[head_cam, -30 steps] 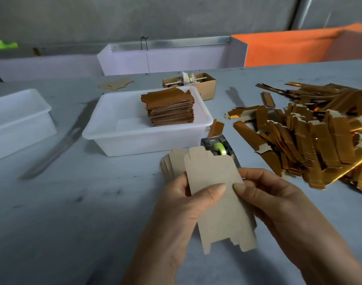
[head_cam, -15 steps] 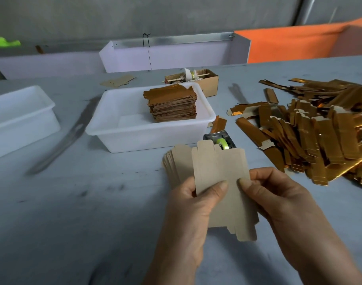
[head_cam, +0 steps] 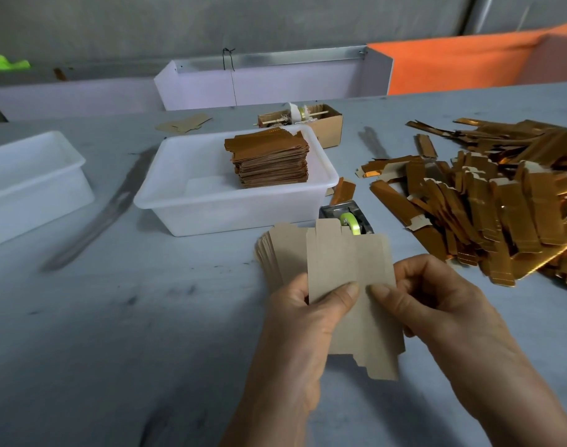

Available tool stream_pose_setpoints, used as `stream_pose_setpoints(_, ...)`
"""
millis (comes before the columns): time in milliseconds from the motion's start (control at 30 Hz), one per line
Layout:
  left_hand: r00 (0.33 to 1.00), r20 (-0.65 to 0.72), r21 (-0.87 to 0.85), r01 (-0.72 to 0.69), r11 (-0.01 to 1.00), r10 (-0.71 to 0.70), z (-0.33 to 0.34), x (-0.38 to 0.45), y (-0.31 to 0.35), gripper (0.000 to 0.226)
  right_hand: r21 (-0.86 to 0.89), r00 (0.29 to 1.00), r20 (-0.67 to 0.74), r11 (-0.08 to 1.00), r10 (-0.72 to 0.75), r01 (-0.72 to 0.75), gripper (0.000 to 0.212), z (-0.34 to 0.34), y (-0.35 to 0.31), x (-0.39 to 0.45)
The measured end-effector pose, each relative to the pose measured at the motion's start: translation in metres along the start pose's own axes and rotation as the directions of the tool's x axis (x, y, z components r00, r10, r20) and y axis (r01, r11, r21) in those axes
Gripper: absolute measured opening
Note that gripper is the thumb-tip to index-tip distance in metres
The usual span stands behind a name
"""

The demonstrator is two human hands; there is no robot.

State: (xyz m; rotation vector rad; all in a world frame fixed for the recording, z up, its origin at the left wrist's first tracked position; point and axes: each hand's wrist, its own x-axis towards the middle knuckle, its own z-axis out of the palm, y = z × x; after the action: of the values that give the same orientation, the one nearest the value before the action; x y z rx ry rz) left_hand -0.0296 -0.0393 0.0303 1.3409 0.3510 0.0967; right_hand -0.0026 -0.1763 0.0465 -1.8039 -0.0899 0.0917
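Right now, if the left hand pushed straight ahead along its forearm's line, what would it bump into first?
Probably the tape dispenser just beyond the card blanks the left hand holds, though depth is unclear.

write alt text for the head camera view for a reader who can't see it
A left hand and right hand pinch a flat cardboard blank above a grey table, with a stack of similar blanks just behind it. Beyond are a tape dispenser, a white tub holding stacked brown sheets, and to the right a pile of gold cartons.
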Motion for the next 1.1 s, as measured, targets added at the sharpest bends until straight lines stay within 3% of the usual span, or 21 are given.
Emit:
stream_pose_setpoints(100,1.0,-0.014,0.043,-0.025,0.999,0.025,0.002,0.0,0.0,0.012,-0.04,1.0,-0.023,0.999,-0.019,0.018,0.013,0.001,0.001,-0.003)
stream_pose_setpoints(200,0.996,-0.04,0.117,-0.08,0.99,0.085,0.004,0.001,-0.001,0.011,-0.234,0.974,-0.078,0.954,-0.213,0.19,0.016,0.01,-0.002,-0.01)
stream_pose_setpoints(300,0.993,-0.051,0.114,-0.104,0.988,0.111,0.007,-0.002,0.0,0.017,-0.261,0.934,-0.062,0.909,-0.352,0.325,0.022,0.02,-0.008,-0.017)
stream_pose_setpoints(400,0.997,-0.005,0.076,-0.081,0.994,0.082,0.006,-0.004,0.002,0.004,-0.215,0.92,-0.043,0.903,-0.39,0.372,0.012,0.026,-0.005,-0.018)
stream_pose_setpoints(533,0.991,0.134,0.046,0.017,0.999,-0.023,-0.001,-0.002,0.003,0.031,-0.329,0.928,-0.032,0.881,-0.371,0.341,0.01,0.025,0.001,-0.015)
stream_pose_setpoints(600,0.985,0.172,0.077,-0.026,0.997,0.012,-0.005,-0.002,0.005,0.025,-0.341,0.942,-0.007,0.886,-0.335,0.313,0.015,0.022,0.002,-0.014)
stream_pose_setpoints(700,0.988,0.148,0.142,-0.055,0.988,0.034,-0.01,-0.002,0.007,0.015,-0.122,0.984,-0.033,0.978,-0.172,0.167,0.017,0.02,-0.002,-0.014)
stream_pose_setpoints(767,0.979,0.202,0.139,-0.016,0.99,-0.013,-0.011,-0.004,0.009,0.017,-0.008,0.994,-0.082,0.997,-0.076,0.076,0.033,0.016,0.0,-0.012)
stream_pose_setpoints(833,0.962,0.268,0.159,0.008,0.987,-0.051,-0.01,-0.007,0.011,0.019,0.093,0.999,-0.019,0.995,0.031,-0.029,0.041,0.013,0.001,-0.009)
stream_pose_setpoints(900,0.961,0.27,0.195,0.001,0.981,-0.054,-0.007,-0.009,0.01,0.018,0.241,0.99,0.092,0.962,0.108,-0.127,0.031,0.013,0.0,-0.009)
stream_pose_setpoints(1000,0.984,0.177,0.231,-0.011,0.973,-0.031,-0.006,-0.008,0.007,0.015,0.304,0.992,0.065,0.944,0.111,-0.126,0.024,0.013,-0.001,-0.007)
stream_pose_setpoints(1100,0.989,0.128,0.294,-0.108,0.95,0.073,-0.006,-0.007,0.003,0.006,0.321,0.995,0.029,0.942,0.092,-0.097,0.021,0.014,-0.005,-0.006)
